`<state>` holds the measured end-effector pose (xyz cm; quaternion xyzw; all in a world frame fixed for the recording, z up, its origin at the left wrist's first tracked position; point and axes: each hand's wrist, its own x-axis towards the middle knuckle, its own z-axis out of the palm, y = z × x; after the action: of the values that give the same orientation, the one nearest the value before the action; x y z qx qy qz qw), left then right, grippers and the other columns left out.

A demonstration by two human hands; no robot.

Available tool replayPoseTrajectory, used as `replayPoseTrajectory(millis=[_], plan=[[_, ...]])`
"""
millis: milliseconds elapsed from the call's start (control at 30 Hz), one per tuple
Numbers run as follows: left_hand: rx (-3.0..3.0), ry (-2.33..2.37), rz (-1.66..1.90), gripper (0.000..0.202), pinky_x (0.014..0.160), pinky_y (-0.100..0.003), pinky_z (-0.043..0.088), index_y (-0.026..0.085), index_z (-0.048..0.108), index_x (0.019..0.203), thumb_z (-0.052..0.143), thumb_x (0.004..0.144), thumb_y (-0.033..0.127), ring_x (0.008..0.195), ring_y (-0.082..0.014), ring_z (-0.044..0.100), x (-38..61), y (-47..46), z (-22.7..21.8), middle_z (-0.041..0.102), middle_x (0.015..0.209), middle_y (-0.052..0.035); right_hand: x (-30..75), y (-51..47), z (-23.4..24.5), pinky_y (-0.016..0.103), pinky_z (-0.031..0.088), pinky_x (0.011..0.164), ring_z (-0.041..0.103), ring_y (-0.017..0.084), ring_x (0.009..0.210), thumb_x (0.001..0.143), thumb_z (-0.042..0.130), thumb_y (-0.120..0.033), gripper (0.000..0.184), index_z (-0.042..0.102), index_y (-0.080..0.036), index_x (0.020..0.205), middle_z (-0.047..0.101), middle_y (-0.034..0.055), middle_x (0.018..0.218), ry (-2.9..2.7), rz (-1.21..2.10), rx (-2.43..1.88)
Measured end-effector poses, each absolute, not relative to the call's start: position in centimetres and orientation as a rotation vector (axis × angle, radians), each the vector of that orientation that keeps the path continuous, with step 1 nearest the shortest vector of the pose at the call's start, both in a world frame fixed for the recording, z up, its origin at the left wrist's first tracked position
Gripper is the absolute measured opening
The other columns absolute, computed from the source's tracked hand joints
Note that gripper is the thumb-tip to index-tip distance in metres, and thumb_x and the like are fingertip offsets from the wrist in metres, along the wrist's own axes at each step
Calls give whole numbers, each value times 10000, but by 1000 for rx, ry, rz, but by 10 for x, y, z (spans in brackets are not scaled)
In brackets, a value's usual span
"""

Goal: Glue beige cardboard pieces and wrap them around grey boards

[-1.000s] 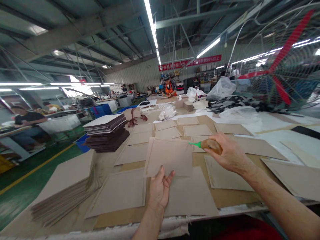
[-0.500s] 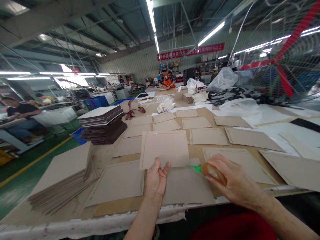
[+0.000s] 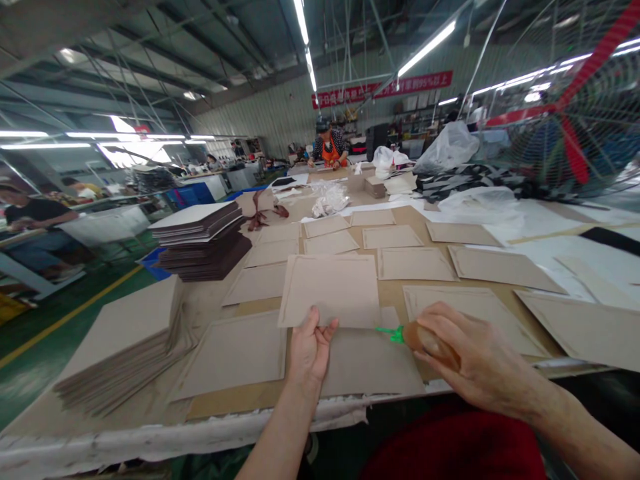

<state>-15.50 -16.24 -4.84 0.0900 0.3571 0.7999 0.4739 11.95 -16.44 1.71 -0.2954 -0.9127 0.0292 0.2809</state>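
My left hand [image 3: 313,343] grips a beige cardboard sheet [image 3: 330,287] by its near edge, thumb on top, and holds it above the table. Darker glue-like lines run along the sheet's left and far edges. In my right hand [image 3: 463,347] is an amber squeeze bottle of glue [image 3: 430,345] with a green nozzle [image 3: 393,333], tilted to the left. Its tip is close to the sheet's near right corner; whether it touches I cannot tell. Another cardboard panel [image 3: 373,367] lies under both hands, partly hidden.
Several similar panels [image 3: 417,263] lie in rows across the table. At the left stand a stack of beige sheets [image 3: 120,327] and a dark brown stack [image 3: 205,250]. Plastic bags [image 3: 447,150] and black strips lie behind, near a large fan [image 3: 575,107]. A co-worker [image 3: 329,147] in an orange apron is at the far end.
The whole view has shifted slightly, so the table sits a little higher in it. Both hands keep the same hold on the sheet and the bottle, with the nozzle still by the corner.
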Motion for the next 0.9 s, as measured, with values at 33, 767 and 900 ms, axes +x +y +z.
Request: replayPoseTrajectory(millis=[33,767,900], plan=[[221,876,1958,179,597,-293,632,175,682,882,716,770,39,643,-93,630,-155,-162,-49,687,857,29,120,-165,19,329,494,793,570,230,970,944,544,-259,202,503,-190,1129,573,98,1099,-2427,47,-792],[284,850,1873,272,560,-309,625,169,669,883,828,668,121,669,-135,647,-151,-167,-48,690,855,11,114,-137,37,327,473,667,596,219,811,939,565,-375,191,538,-229,1059,597,61,993,-2290,-3,-816],[359,822,1868,307,646,-383,639,166,662,868,865,638,171,710,-151,646,-146,-169,-47,689,868,1,84,-135,33,361,490,766,593,254,921,925,603,-375,293,513,-231,1164,590,85,1052,-2094,113,-673]])
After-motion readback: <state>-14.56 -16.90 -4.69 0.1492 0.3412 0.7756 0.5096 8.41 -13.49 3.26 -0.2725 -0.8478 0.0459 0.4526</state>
